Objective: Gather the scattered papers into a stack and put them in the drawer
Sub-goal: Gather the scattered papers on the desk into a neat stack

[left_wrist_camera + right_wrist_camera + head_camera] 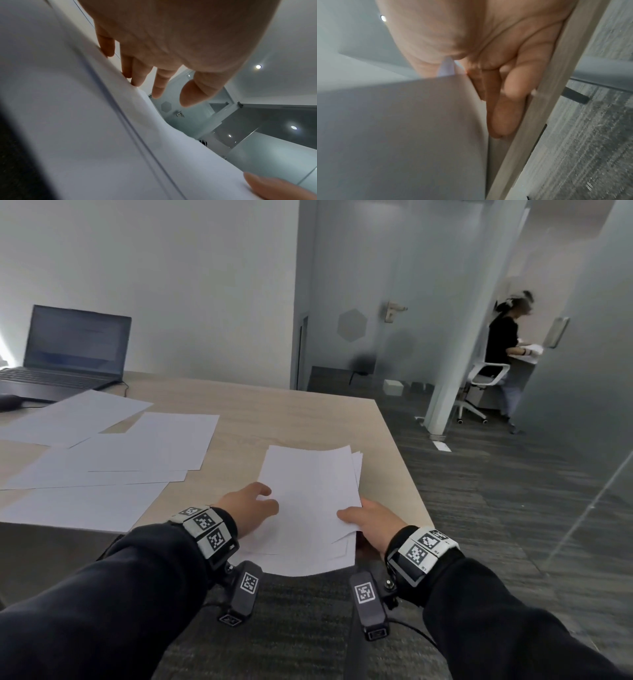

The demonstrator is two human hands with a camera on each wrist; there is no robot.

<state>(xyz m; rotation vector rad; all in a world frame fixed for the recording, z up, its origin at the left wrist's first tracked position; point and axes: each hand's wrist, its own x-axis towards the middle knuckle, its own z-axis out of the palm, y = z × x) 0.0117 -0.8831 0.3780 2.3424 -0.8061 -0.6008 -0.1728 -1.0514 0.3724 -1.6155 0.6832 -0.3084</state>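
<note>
Stack: a loose stack of white papers [308, 501] is held at the near right corner of the bench [301, 419], its near end overhanging the edge above the carpet [496, 525].
Right hand: the right hand [371, 523] is closed on the stack's right edge, thumb on top, fingers [503, 117] beneath.
Left hand: the left hand [248, 510] is laid loosely on the left side, fingers fairly straight; nothing is gripped.
Alignment: the edges are fanned, so sheets could be shed onto the carpet if the pinch is eased or the stack is tilted.
Remaining sheets: scattered sheets [113, 453] are still spread on the bench near the laptop [68, 354]; overlapping ones could be dragged off or creased.
Drawer: not seen in any view; its location cannot be told.
</note>
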